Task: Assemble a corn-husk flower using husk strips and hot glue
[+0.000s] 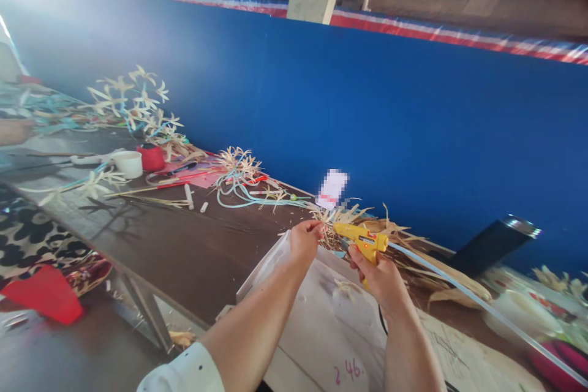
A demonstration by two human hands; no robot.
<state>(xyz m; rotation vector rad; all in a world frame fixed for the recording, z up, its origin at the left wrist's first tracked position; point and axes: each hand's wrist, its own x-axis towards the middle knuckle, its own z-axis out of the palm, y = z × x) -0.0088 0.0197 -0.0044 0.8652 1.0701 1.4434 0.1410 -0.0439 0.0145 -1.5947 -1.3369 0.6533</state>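
Note:
My right hand (372, 266) is wrapped round the handle of a yellow hot glue gun (365, 239), whose small light glows red. A long clear glue stick (463, 297) trails from its back end toward the lower right. The gun's nozzle points left, close to the fingers of my left hand (307, 237). Those fingertips are pinched together, and what they hold is too small to make out. Just behind both hands lies a heap of dried straw-coloured husk strips (349, 214). Below them is a white board (321, 312) with "246." written on it.
Pale husk flowers (138, 101) stand at the back left, near a white cup (128, 164) and a red container (150, 158). Light-blue stems (239, 196) lie mid-table. A dark flask (496, 245) leans at right. A blue partition (390, 116) runs behind. Another person's hand (16, 131) shows far left.

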